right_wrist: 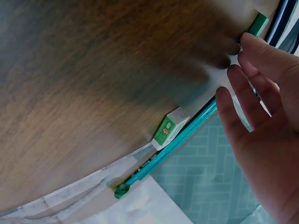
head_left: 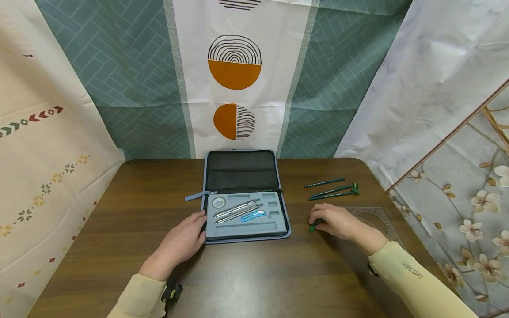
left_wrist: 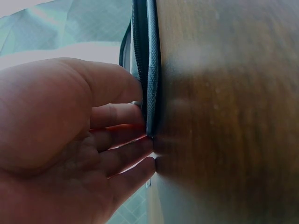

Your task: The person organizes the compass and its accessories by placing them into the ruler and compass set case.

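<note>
A zippered drawing-set case (head_left: 246, 234) lies open on the table. Its grey tray holds a pair of metal compasses (head_left: 238, 211), a light-blue utility knife (head_left: 253, 215) and a round white piece (head_left: 218, 202). My left hand (head_left: 183, 238) rests against the case's left edge; in the left wrist view its thumb and fingertips touch the zippered rim (left_wrist: 152, 70). To the right of the case, my right hand (head_left: 338, 221) pinches a small green block (right_wrist: 258, 24) by the table surface. The fingers hide part of the block.
Several dark green pencils (head_left: 331, 191) lie at the back right, beside a green sharpener (head_left: 355, 189). A green-and-white eraser (right_wrist: 169, 128) shows in the right wrist view. A clear protractor (head_left: 374, 216) lies partly behind the right forearm. Patterned cloths (head_left: 137, 79) border the table.
</note>
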`<state>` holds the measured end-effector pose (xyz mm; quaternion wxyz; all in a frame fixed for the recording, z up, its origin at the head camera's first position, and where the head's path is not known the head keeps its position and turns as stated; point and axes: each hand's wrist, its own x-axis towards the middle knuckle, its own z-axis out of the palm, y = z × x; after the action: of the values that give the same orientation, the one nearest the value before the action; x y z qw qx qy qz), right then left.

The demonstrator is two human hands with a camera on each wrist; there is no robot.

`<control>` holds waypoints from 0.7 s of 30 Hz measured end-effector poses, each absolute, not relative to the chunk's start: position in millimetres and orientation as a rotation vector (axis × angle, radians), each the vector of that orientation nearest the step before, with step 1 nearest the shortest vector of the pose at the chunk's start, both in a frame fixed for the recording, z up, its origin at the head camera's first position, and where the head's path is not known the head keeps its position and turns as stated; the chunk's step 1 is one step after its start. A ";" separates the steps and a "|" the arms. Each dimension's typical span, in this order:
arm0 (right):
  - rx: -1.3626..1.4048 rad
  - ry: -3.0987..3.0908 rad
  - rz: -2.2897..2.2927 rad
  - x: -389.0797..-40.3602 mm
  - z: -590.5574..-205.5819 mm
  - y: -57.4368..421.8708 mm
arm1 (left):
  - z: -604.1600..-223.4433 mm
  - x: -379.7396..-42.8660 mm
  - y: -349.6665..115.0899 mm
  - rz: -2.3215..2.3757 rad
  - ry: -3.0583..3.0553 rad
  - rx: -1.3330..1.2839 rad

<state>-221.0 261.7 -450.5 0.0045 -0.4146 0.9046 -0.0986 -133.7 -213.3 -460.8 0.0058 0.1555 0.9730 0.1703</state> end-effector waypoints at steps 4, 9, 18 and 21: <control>-1.304 2.848 -0.316 -220.0 -452.4 261.6 | -460.8 -133.6 -213.1 0.533 3.043 0.487; -1.292 2.863 -0.315 -220.1 -455.0 261.6 | -460.8 -133.5 -213.5 0.528 3.046 0.492; -1.244 2.868 -0.365 -222.4 -457.8 262.2 | -460.6 -134.1 -212.9 0.524 3.039 0.482; -1.235 2.872 -0.380 -222.2 -457.5 261.1 | -461.0 -134.5 -212.5 0.526 3.036 0.477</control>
<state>-222.2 261.1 -457.5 -0.0039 -0.3922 0.9119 -0.1207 -134.5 -212.5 -461.0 0.0118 0.1531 0.9736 0.1687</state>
